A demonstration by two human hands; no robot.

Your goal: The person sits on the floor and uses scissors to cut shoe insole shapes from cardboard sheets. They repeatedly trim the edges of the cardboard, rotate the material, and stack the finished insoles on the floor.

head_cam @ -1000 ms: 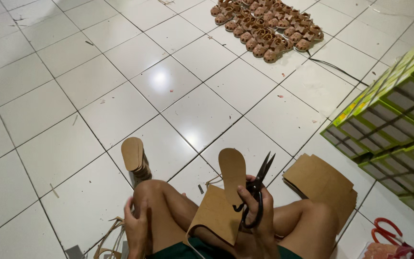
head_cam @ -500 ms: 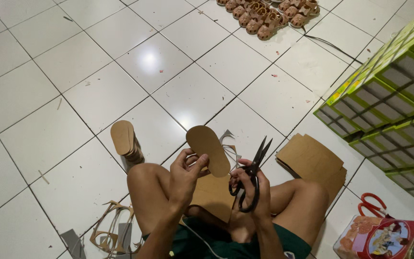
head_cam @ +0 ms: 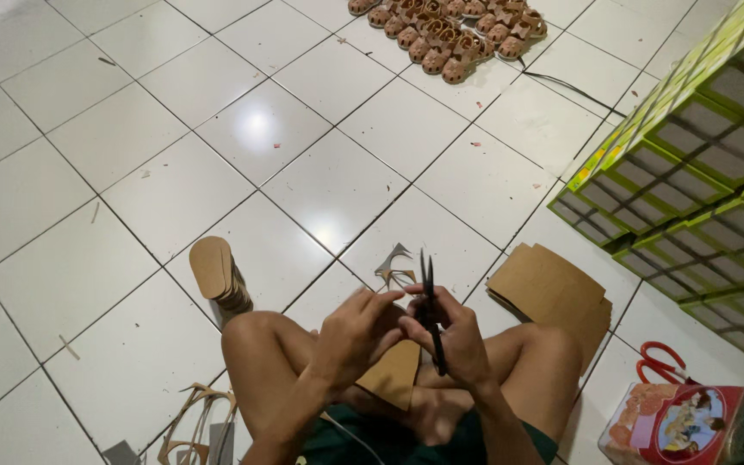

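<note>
Right hand [head_cam: 449, 340] gripping black scissors [head_cam: 430, 301], blades up, closed or nearly.
Left hand [head_cam: 350, 331] touching right, fingers pinching brown card [head_cam: 393, 375] that hangs just below both hands, over lap.
Risks: left fingertips close to blades, so nick likely if card slips; cut may wander off outline.
Sole stack [head_cam: 217, 275] left of left hand; card sheets [head_cam: 553, 288] right of right hand.

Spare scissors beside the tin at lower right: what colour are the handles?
Red, on the scissors lying on the white floor tiles; the head view shows them.
</note>
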